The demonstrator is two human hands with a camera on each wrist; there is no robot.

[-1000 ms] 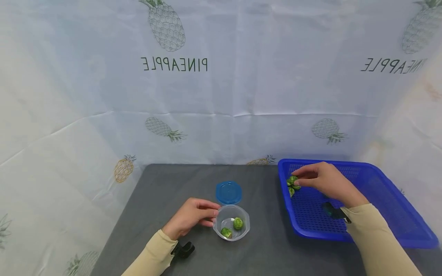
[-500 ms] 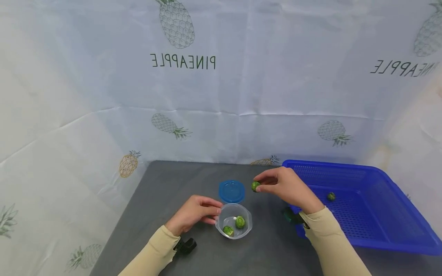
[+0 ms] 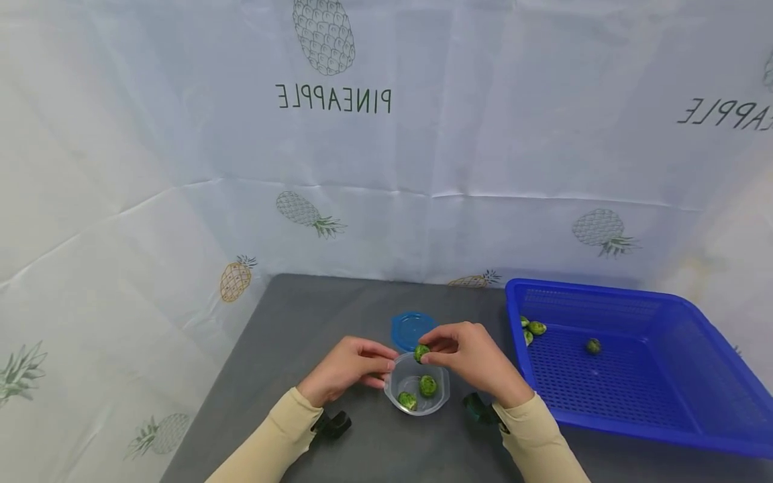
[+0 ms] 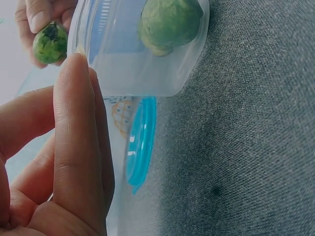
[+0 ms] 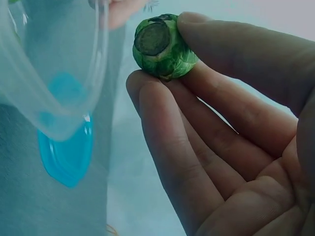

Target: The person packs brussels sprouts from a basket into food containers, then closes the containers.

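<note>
With my right hand (image 3: 474,357), fingers gripping, I pinched a Brussels sprout (image 3: 421,353) above a clear tub (image 3: 409,381) holding two more sprouts (image 3: 428,386); my left hand (image 3: 347,369), fingers loosely extended, touched its rim.

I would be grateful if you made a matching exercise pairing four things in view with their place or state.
1. Left hand
2. Right hand
3. Blue lid
4. Blue basket

A. Holds several sprouts
B. Pinches a single sprout
C. Lies just beyond the clear bowl
D. Touches the bowl's side

Pairs: 1-D, 2-B, 3-C, 4-A
</note>
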